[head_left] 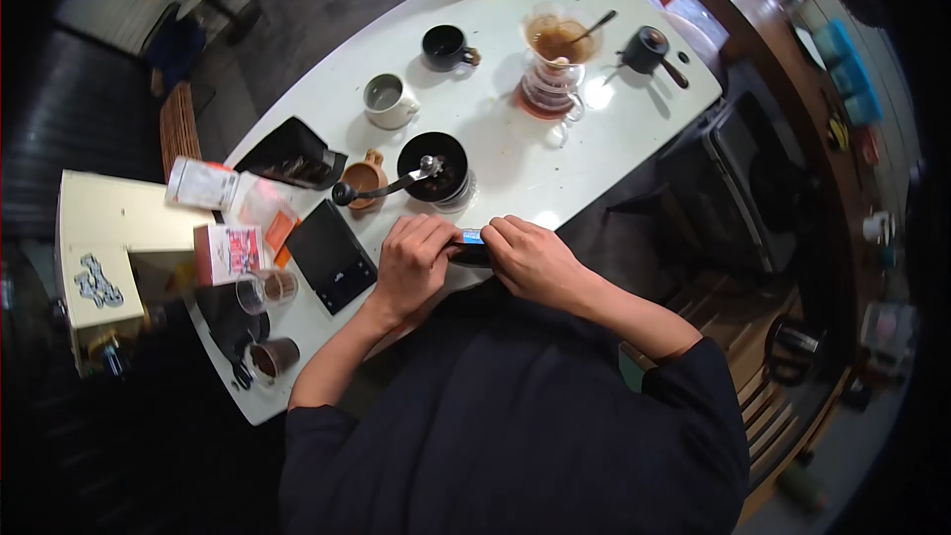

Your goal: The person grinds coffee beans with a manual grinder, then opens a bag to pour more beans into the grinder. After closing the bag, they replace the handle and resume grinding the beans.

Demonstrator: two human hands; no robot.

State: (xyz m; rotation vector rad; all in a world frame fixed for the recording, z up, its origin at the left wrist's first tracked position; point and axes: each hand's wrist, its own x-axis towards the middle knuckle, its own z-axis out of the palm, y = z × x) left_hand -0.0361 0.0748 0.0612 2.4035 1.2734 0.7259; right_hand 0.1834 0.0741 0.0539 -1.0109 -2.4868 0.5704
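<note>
My left hand [414,263] and my right hand [525,256] hold a small dark device [473,238] with a lit blue screen between them, at the near edge of the white table [505,173]. Both hands have their fingers curled round its ends. Just beyond them stands a hand grinder [433,166] with a wide black top and a crank whose dark knob reaches left. Left of it is a brown cup [364,181]. A flat black scale [337,256] lies to the left of my left hand.
Farther back are a grey-white mug [389,101], a black cup [445,48], a glass dripper with a spoon [557,45] and a dark long-handled pot [646,50]. At left lie an open black bag [292,154], a pink-and-white box [230,254] and clear cups [274,359].
</note>
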